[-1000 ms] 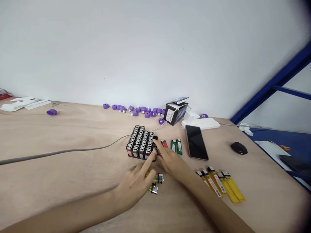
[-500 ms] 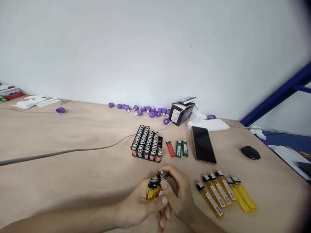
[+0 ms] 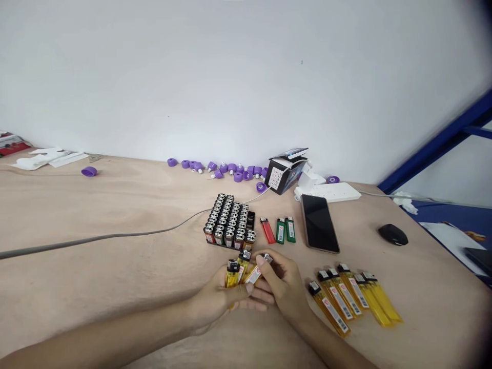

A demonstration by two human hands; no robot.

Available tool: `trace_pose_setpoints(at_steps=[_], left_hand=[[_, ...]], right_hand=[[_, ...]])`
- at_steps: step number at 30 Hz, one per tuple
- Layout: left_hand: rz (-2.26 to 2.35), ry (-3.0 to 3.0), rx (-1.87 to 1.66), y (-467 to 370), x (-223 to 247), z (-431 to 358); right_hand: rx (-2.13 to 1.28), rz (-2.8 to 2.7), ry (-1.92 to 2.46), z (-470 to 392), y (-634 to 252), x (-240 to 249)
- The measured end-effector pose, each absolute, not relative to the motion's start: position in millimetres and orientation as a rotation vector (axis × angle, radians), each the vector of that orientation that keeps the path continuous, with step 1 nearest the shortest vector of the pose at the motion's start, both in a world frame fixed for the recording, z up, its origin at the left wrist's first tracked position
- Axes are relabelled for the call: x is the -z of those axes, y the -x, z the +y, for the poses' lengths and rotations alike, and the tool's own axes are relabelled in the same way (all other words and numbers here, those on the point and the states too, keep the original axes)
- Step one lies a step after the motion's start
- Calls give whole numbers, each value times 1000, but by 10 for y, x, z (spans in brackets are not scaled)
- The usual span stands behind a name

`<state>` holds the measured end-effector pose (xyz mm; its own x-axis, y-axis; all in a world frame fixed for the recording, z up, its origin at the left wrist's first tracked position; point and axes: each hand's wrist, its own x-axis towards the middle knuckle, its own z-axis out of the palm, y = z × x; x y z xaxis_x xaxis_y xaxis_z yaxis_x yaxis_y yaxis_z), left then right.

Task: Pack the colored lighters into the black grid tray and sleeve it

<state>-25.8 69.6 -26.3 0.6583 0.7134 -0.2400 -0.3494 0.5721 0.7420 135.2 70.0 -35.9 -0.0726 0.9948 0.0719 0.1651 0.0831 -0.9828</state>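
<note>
head view | right hand (image 3: 285, 287): fingers grip one labelled lighter (image 3: 253, 275), long axis slanting up-right, over the other palm | left hand (image 3: 215, 300): fingers closed around two yellow lighters (image 3: 232, 278), heads up | black tray (image 3: 251, 221) just beyond, its bare right-edge cells nearer the right hand

The tabletop (image 3: 130, 202) leaves room at left, crossed by a grey cable (image 3: 96, 239), while the lighter tray (image 3: 251, 219) blocks the frame's centre.

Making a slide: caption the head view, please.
Left hand and right hand hold yellow lighters near a tray of upright lighters.
</note>
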Motion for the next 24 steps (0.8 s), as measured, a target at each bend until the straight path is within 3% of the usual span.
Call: trace_pose_setpoints(at_steps=[9,17,24], left_hand=[[587,-1069,-518,265,394,684],[618,-1012,-602,240,422,682],[609,-918,-648,250,454,685]], right_hand=[[-1168,-1546,1243,705,-1335,356],[-1340,-1563,1114,793,-1379,352],[-1295,-1399,1165,785,-1345,387]])
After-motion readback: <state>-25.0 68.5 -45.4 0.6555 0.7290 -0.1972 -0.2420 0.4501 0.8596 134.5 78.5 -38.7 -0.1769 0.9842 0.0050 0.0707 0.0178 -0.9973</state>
